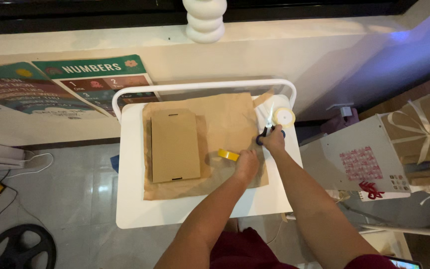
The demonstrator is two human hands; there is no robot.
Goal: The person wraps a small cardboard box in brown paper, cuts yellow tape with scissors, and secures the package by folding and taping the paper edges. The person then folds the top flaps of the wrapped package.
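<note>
**Inspector:** Forearms enter from the bottom edge, above a dark red garment. Where do the hands sit?

**Clerk:** Both rest at the right side of the white table (130, 209). The left hand (246, 167) lies knuckles up on the brown paper (225, 119), pressing its right edge. Fingers are curled; whether they pinch the sheet cannot be told.

**Inspector:** And the right hand (274, 141)?

**Clerk:** Closed around the dark handles of the scissors (267, 124). The blades point away from the person, along the paper's right edge.

**Inspector:** Position of the tape?

**Clerk:** The yellow tape roll (228, 155) lies on the paper just left of the left hand, near it but seemingly apart. A pale roll (284, 116) sits beyond the scissors' tips, at the table's far right corner.

**Inspector:** Other items?

**Clerk:** A flat cardboard box (174, 145) lies on the paper's left half, well apart from both hands. Posters (95, 82) lean against the wall behind.
</note>
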